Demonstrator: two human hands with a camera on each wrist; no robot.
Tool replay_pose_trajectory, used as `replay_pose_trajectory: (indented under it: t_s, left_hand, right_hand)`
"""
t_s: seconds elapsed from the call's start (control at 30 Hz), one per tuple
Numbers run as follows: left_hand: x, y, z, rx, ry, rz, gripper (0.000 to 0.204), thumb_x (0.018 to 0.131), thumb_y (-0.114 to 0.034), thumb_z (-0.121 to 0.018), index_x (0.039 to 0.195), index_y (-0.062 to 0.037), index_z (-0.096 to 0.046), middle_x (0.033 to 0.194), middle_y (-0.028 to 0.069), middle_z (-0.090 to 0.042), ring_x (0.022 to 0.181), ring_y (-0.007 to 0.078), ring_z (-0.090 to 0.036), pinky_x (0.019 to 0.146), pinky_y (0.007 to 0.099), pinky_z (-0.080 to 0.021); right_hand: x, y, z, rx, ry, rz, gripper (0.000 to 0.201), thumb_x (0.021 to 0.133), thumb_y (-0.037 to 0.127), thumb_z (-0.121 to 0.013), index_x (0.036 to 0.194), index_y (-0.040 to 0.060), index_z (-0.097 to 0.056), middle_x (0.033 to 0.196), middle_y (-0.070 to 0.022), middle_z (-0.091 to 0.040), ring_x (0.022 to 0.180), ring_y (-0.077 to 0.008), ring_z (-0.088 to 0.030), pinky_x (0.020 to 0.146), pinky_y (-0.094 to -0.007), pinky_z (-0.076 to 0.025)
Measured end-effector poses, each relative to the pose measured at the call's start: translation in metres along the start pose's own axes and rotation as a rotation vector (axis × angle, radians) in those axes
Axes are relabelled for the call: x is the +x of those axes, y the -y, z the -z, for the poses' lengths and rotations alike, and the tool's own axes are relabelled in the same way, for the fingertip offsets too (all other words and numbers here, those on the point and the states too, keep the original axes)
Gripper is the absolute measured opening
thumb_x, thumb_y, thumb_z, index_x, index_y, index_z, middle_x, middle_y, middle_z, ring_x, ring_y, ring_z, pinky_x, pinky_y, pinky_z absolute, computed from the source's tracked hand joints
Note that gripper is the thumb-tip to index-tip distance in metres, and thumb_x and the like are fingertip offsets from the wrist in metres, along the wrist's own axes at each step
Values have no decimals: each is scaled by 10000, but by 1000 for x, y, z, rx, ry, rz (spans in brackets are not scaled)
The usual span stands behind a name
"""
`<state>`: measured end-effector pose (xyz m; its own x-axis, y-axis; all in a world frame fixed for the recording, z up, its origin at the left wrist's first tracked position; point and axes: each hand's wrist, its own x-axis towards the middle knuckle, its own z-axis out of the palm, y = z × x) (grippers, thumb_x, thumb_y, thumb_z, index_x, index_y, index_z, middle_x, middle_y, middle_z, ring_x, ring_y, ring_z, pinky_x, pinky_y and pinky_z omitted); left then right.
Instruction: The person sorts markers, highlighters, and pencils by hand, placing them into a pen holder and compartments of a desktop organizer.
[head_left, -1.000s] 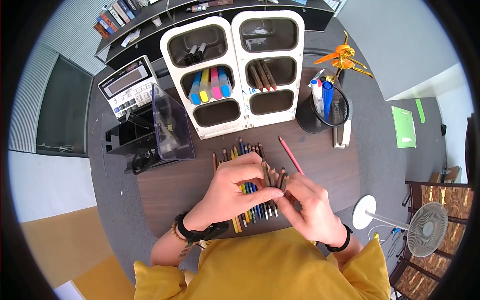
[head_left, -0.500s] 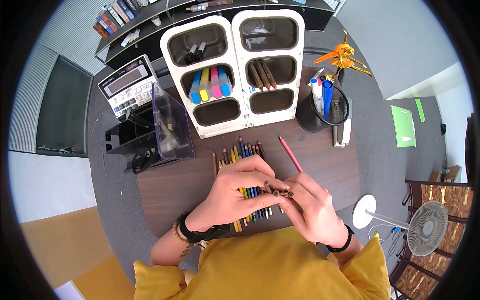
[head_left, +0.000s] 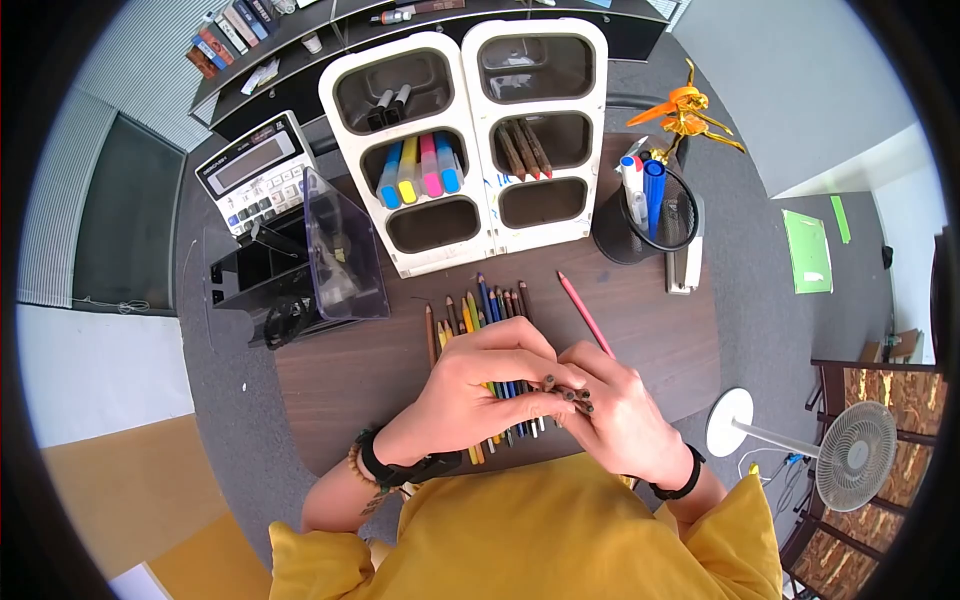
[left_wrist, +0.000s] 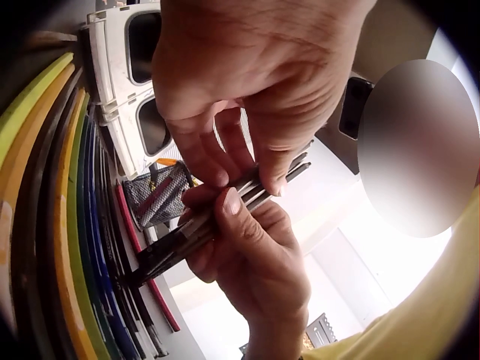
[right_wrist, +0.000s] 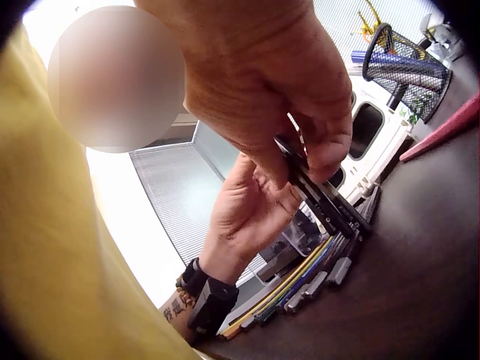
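Over the table's front part, my left hand point(head_left: 495, 380) and right hand point(head_left: 622, 415) meet around a small bundle of dark pencils point(head_left: 571, 394). Both hands pinch the bundle between thumb and fingers, and its tips point up toward the head camera. In the left wrist view the pencils point(left_wrist: 180, 244) lie slanted, with the right thumb pressed along them. Their dark lower ends point(right_wrist: 330, 214) stick out below the fingers in the right wrist view. Beneath the hands is a row of coloured pencils point(head_left: 484, 300), partly hidden. A pink pencil point(head_left: 586, 312) lies apart, right of the row.
Behind the row stand two white organizers point(head_left: 485, 235) holding markers, highlighters and brown pencils. A mesh cup point(head_left: 675, 240) of pens, a stapler point(head_left: 686, 268) and a gold figurine point(head_left: 688, 120) are on the right. A desk organizer point(head_left: 345, 260) and a calculator point(head_left: 255, 170) are on the left.
The bundle has tipped from lying away from me to pointing up at the head camera. Both hands have shifted slightly, still holding it together.
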<state>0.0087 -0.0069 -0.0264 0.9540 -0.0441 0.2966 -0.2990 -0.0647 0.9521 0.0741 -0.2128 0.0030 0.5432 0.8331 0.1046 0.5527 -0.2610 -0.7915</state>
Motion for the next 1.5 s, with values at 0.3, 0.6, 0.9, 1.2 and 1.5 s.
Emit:
replay_pose_trajectory:
  t_s: [0.3,0.6,0.9,1.2,1.5]
  left_hand:
    - [-3,1,4,-382,-122,159,241,1081,-213,-658,1186,1,-691,1000,58,-644,909,151,-639,847,307,-524]
    - [-1,9,10,-617,-298,233,168,975,-6,-458,858,-9,-578,910,139,-592,840,229,-581,802,354,-481]
    - [-6,20,15,-594,-276,154,281,791,65,-493,582,-102,-409,843,143,-575,798,231,-504,782,353,-429]
    - [-6,18,14,-632,-272,180,242,785,33,-478,604,-112,-409,832,137,-556,788,231,-481,773,356,-407]
    - [-2,8,13,-633,-168,280,138,931,-9,-485,850,-31,-594,978,143,-651,920,168,-560,891,305,-435]
  right_hand:
    - [-1,-3,6,80,-168,-1,173,934,65,-780,1067,-32,-725,953,-147,-680,768,-324,-716,679,-407,-587]
    - [3,-10,1,-19,-152,-26,195,930,78,-783,1093,-17,-735,957,-145,-687,778,-338,-709,694,-414,-592]
    - [1,-19,-4,-42,-106,-15,213,903,19,-764,1109,-15,-724,974,-143,-678,815,-346,-709,726,-422,-596]
    - [1,-20,-8,-27,-81,-54,238,876,-37,-734,1110,-12,-704,946,-153,-649,795,-365,-692,714,-436,-581]
    - [2,-22,-12,-67,-42,-86,191,893,-25,-710,1082,-16,-679,925,-166,-610,787,-407,-667,697,-479,-560]
